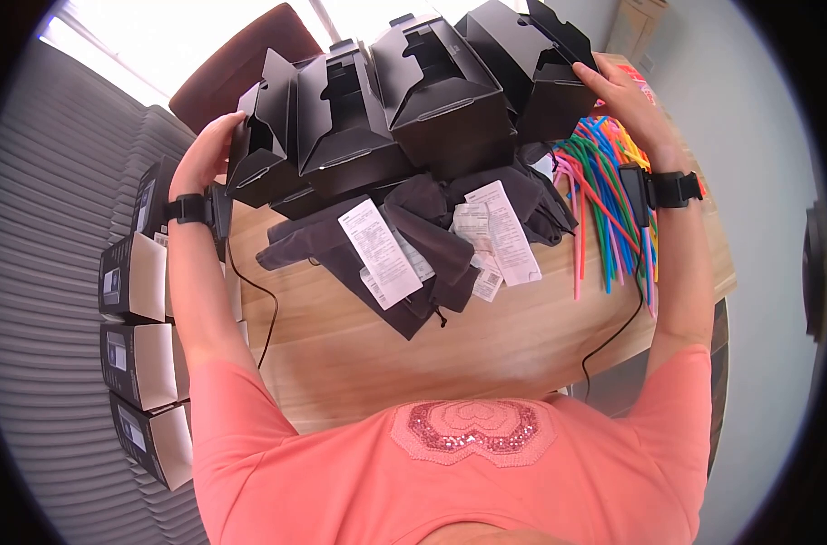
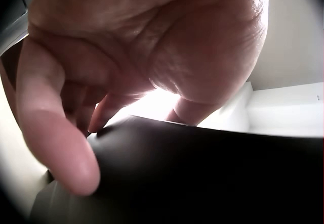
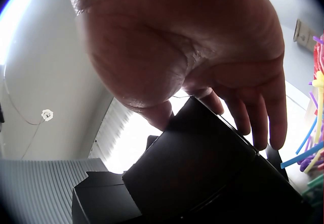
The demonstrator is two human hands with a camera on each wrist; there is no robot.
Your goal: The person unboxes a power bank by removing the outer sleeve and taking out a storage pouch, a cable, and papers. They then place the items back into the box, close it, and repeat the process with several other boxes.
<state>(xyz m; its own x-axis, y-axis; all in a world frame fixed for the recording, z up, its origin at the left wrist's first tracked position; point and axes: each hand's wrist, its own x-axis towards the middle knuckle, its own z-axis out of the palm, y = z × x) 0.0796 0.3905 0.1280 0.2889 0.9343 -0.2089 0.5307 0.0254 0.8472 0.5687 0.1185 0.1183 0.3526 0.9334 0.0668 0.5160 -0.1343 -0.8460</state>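
Several black cardboard boxes (image 1: 459, 136) stand side by side in a row with their top flaps raised. My left hand (image 1: 203, 159) grips the outer side of the leftmost box (image 1: 259, 173). In the left wrist view, its fingers and thumb lie around the edge of a black panel (image 2: 202, 168). At the opposite end, my right hand (image 1: 633, 104) holds the rightmost box (image 1: 559, 113), thumb over its upper edge. The right wrist view shows the fingers along that box's outer side (image 3: 192, 153). Dark grey cloth pouches (image 1: 332, 236) lie in front of the row.
Printed paper slips (image 1: 377, 254) lie on the pouches. Long, thin coloured strips (image 1: 604, 173) are heaped on the right of the wooden table (image 1: 341, 363). More boxes (image 1: 141, 363) are stacked at the left. A brown chair back (image 1: 241, 68) rises behind, and cables (image 1: 273, 309) hang from both wrists.
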